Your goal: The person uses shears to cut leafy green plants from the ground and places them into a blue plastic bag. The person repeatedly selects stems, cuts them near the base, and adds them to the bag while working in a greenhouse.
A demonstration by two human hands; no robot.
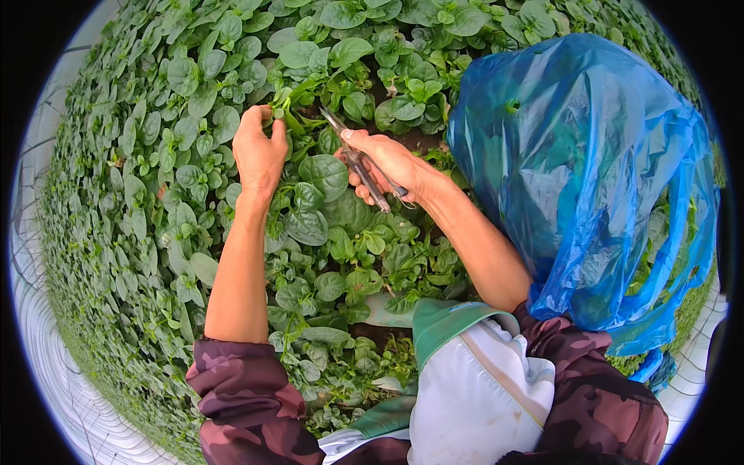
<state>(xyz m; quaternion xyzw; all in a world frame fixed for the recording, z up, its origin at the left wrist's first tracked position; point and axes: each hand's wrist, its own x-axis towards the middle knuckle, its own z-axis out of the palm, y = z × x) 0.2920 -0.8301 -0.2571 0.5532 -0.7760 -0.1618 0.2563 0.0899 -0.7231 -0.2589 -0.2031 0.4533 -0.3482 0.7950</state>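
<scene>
My left hand (pixel 260 151) pinches a leafy green shoot (pixel 282 102) between thumb and fingers, above the bed of leafy plants (pixel 200 168). Just to its right, my right hand (pixel 388 161) grips a pair of spring-loaded garden snips (pixel 332 120). Their narrow blades point up and left towards the stems beside the shoot, and whether they touch a stem I cannot tell. A wire loop hangs at the handle end, near my wrist. Broad, glossy leaves (pixel 324 176) fill the space between my forearms.
A large, bulging blue plastic bag (pixel 558 151) lies on the plants at the right, against my right forearm, its contents showing only dimly. White and green cloth (pixel 482 378) covers my leg below. Pale sheeting with a wire grid (pixel 35 232) borders the left side.
</scene>
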